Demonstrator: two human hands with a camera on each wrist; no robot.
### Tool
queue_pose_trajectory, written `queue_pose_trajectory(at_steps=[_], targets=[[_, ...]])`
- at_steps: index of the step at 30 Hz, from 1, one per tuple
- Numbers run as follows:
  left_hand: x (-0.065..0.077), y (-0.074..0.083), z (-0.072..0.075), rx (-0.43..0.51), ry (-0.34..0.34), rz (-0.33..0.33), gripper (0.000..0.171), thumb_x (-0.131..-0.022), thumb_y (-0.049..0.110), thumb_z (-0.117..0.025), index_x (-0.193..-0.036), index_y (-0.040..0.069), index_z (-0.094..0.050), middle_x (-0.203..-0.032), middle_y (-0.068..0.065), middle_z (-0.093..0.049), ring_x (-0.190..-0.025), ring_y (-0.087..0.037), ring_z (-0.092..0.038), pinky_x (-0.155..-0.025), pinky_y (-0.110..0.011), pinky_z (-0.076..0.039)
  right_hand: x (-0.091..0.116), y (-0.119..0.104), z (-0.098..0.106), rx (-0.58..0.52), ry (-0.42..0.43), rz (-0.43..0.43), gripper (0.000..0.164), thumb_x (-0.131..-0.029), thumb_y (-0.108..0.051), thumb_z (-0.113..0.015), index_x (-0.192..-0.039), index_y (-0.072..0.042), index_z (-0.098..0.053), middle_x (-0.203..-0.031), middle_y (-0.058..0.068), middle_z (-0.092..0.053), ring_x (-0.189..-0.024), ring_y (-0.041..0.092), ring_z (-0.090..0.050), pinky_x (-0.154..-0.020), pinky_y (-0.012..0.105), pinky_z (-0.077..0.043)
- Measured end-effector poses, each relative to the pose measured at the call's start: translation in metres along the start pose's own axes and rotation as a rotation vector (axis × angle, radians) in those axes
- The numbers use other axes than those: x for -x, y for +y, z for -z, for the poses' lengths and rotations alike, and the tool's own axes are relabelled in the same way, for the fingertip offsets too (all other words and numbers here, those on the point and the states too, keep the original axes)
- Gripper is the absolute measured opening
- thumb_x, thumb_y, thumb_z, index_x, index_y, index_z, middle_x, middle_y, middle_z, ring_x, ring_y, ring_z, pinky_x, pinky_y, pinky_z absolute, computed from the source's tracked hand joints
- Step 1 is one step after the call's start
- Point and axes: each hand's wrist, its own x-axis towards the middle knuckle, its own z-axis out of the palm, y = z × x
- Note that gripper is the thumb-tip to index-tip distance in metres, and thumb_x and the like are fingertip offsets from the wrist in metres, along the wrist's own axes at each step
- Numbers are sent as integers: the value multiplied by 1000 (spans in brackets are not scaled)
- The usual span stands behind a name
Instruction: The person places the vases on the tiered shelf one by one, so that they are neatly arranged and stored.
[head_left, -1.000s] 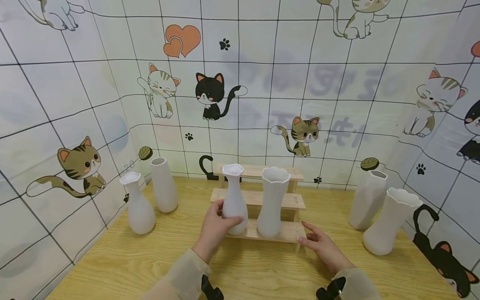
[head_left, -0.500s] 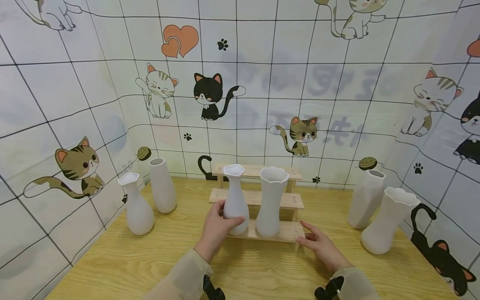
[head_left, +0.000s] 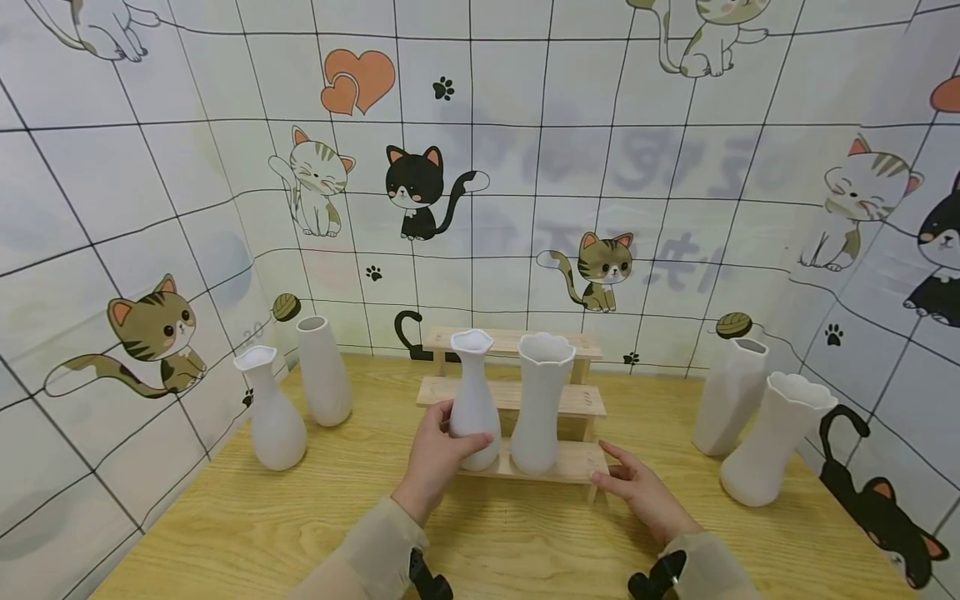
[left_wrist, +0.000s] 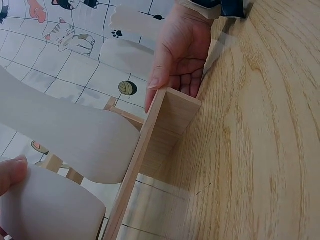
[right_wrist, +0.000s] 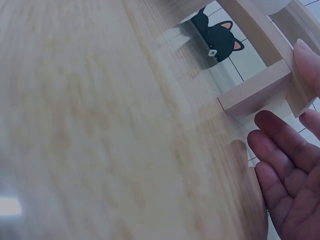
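My left hand [head_left: 438, 454] grips a slim white vase [head_left: 474, 392] with a flared, wavy rim around its lower body, thumb across the front. This vase stands upright at the left of the lowest board of a three-step wooden display stand [head_left: 581, 462]. Close to its right, on the same board, is a wider white vase [head_left: 538, 408] with a scalloped rim. My right hand [head_left: 648, 500] pinches the board's right end between thumb and index finger; its other fingers spread loosely beside the leg, as the right wrist view shows. The stand's two upper steps hold nothing.
Two white vases stand at the left of the wood-grain table [head_left: 225, 533]: a flared one [head_left: 277, 417] and a plain tapered one [head_left: 325, 375]. At the right are an angular vase [head_left: 731, 400] and a scalloped vase [head_left: 772, 442]. A cat-print wall covering [head_left: 510, 167] encloses the table.
My left hand has shifted the slim vase slightly right along the board, nearer the scalloped one. The right hand stays at the board's end. The head view has turned a little.
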Motion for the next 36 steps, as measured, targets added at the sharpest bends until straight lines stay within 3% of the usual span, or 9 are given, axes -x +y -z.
queue_pose_trajectory(at_steps=[6, 16, 36], targets=[[-1, -3, -1, 1, 0, -7, 73, -72, 22, -86, -133, 10, -47, -125, -11, -51, -114, -30, -51, -93, -50, -46, 1, -2, 0, -12, 19, -27, 86, -85, -48, -69, -152, -15, -27, -142, 30, -39, -129, 45, -37, -100, 66, -29], [-1, -2, -4, -15, -4, -6, 73, -72, 22, -86, -133, 10, -47, -124, -11, -52, -114, -30, -51, -92, -51, -46, 0, 0, 0, -25, 0, 9, 80, -91, -39, -66, -153, -12, -24, -137, 28, -43, -124, 41, -43, -98, 65, -33], [1, -4, -8, -26, -19, -41, 71, -72, 18, -86, -131, 8, -49, -124, -11, -52, -115, -31, -51, -93, -51, -45, -1, 0, 0, -29, 9, -9, 82, -89, -41, -67, -153, -13, -25, -137, 29, -42, -124, 42, -43, -98, 66, -32]])
